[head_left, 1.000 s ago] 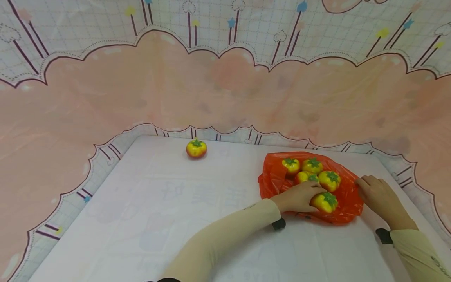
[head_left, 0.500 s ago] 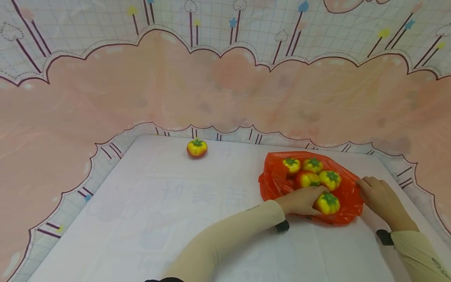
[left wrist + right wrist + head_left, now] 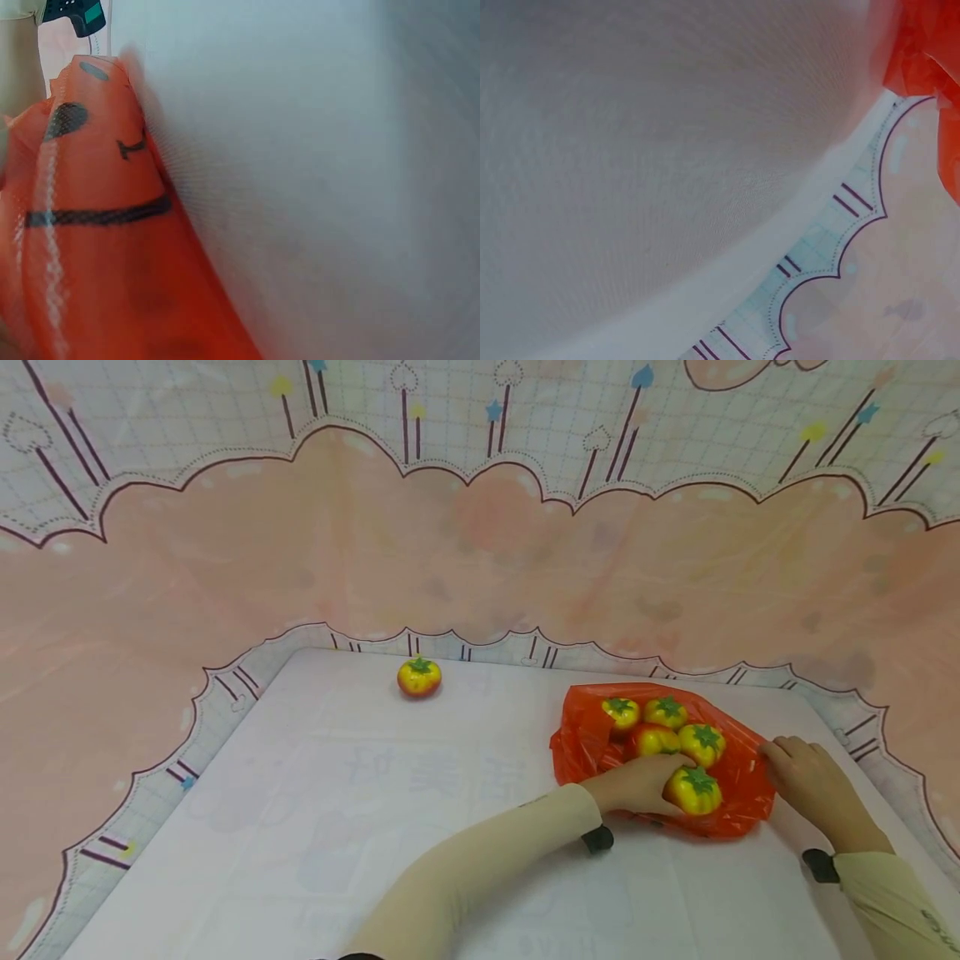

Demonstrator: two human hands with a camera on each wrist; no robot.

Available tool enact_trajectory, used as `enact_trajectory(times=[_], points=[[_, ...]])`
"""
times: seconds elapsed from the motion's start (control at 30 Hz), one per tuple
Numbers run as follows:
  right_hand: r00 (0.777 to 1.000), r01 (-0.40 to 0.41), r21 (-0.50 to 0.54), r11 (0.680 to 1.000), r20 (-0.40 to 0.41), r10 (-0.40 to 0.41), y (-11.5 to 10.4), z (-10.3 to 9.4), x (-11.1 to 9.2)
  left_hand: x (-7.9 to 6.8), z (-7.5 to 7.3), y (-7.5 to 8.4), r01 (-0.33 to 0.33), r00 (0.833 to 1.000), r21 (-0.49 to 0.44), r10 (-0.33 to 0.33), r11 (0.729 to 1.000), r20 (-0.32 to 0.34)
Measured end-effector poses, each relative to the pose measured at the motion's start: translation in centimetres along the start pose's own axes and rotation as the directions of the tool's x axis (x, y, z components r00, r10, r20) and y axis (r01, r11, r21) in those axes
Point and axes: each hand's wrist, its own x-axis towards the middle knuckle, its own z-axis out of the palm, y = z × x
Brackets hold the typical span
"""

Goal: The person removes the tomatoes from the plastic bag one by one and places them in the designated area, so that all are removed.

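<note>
Here's the front fruit (image 3: 694,792), yellow with a green cap, sitting at five o'clock in the red bag (image 3: 738,789); the left hand (image 3: 637,783) has it clamped between thumb and fingers, reaching in from seven o'clock; four more fruits (image 3: 702,745) cluster from ten to twelve o'clock of it, inside the same plastic; over at three o'clock, the right hand (image 3: 810,785) pinches the bag's rim; a lone fruit (image 3: 419,678) stands well apart on the white counter (image 3: 337,827), at the bag's ten o'clock.
</note>
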Motion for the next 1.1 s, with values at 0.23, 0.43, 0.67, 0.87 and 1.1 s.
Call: enact_trajectory(times=[0.23,0.43,0.67,0.87,1.1], points=[[1.000,0.001,0.000,1.000,-0.001,-0.001,0.2,0.1,0.0,-0.1,-0.2,0.0,-0.033,0.999,0.002,0.033,0.999,-0.017],[1.000,-0.002,0.004,1.000,-0.006,0.002,0.2,0.0,-0.1,0.1,-0.1,0.1,-0.037,0.999,0.004,0.037,0.999,-0.007],[1.000,-0.007,-0.006,1.000,-0.009,0.007,0.1,0.1,-0.2,0.3,0.3,0.0,-0.010,0.998,0.026,0.008,1.000,0.062],[0.999,0.006,-0.007,1.000,-0.048,-0.006,0.2,0.3,-0.3,0.2,-0.1,-0.5,-0.025,0.997,-0.008,0.026,1.000,0.079],[0.999,-0.009,0.006,1.000,-0.034,0.010,0.3,0.2,-0.4,-0.1,-0.5,-0.9,-0.010,0.998,-0.075,0.015,0.997,0.063]])
